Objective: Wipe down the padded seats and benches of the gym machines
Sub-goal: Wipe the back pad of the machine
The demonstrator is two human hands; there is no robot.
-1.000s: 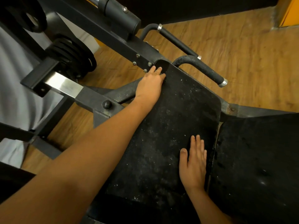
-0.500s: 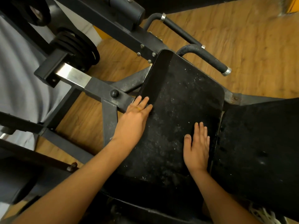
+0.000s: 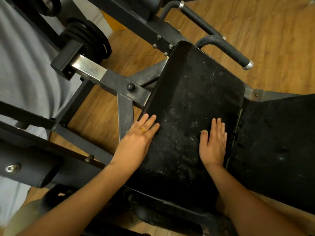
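Pressing flat, fingers straight, on the speckled seat pad (image 3: 190, 92): left hand (image 3: 138, 138) at its left edge, right hand (image 3: 214, 143) near its right. Under the palms, cannot tell.

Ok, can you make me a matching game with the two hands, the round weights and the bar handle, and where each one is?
Things:
1. left hand
2. right hand
3. weight plates
4. bar handle

Places:
A. stacked together, upper left
B. flat on the seat pad, near its right edge
C. sticking out over the wooden floor, silver cap on its end
D. at the pad's left edge, ring on a finger

Pairs: 1-D, 2-B, 3-A, 4-C
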